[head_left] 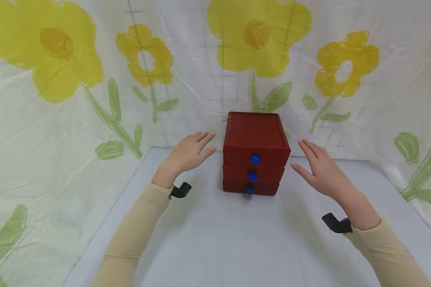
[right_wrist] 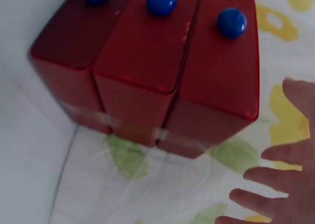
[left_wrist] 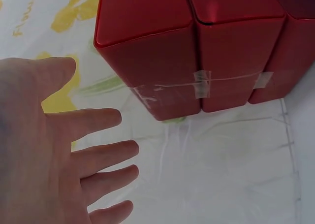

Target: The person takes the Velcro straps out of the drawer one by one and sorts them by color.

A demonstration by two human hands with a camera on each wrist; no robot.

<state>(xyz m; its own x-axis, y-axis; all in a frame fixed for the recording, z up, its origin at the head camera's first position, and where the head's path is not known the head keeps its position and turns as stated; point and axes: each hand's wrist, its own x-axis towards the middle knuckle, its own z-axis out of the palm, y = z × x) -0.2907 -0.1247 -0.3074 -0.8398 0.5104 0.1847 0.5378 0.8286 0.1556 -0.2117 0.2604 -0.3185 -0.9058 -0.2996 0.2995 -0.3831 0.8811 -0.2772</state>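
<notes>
A red drawer box [head_left: 256, 131] of three stacked tiers stands at the back of the table, one blue knob [head_left: 255, 160] on the front of each tier. My left hand [head_left: 188, 156] hovers to its left, fingers straight and spread, holding nothing. On the other side my right hand [head_left: 325, 172] is raised with straight fingers and thumb apart, also holding nothing. In the left wrist view, clear tape [left_wrist: 202, 83] runs across the side of the tiers. The right wrist view shows the knobs [right_wrist: 161, 1] and the opposite side.
A white table [head_left: 215, 239] extends toward me from the box. Behind and at both sides hangs a whitish sheet [head_left: 194, 99] printed with yellow flowers and green leaves. A black strap piece [head_left: 181, 190] sticks out at the left wrist, and another [head_left: 335, 224] at the right.
</notes>
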